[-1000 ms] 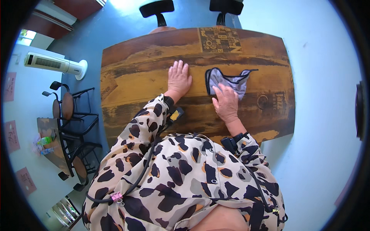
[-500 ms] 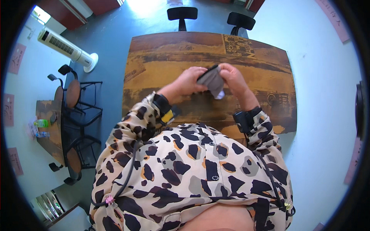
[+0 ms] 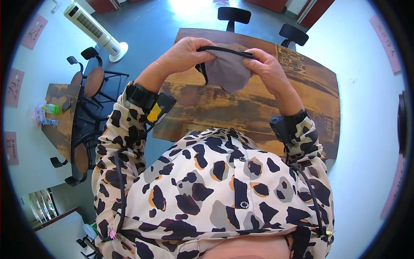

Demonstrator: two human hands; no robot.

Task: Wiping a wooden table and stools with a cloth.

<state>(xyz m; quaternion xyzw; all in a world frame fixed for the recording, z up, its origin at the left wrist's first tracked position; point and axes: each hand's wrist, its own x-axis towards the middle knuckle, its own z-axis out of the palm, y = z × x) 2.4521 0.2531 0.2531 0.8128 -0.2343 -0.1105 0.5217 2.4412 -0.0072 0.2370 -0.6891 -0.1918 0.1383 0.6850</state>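
Observation:
A small grey fabric piece with black edging (image 3: 228,72), its exact kind unclear, is stretched between my two hands above the table. My left hand (image 3: 184,55) pinches the upper left corner of its black band, thumb laid on the grey cloth. At the band's right end, my right hand (image 3: 268,70) grips with thumb and fingers. The grey part hangs down below the band, and a loop of black trim dangles at its left side. Fingers behind the cloth are partly hidden.
Under my hands stands a brown wood-patterned table (image 3: 310,97). Two black chairs (image 3: 234,15) stand at its far side. At the left are a white tower fan (image 3: 92,28), several stools, and a smaller table (image 3: 64,125) with a green-labelled bottle (image 3: 51,108).
Both hands have moved farther out and apart, spreading the bunched grey cloth so its black band is pulled straight. My view has shifted, and the table sits more to the right.

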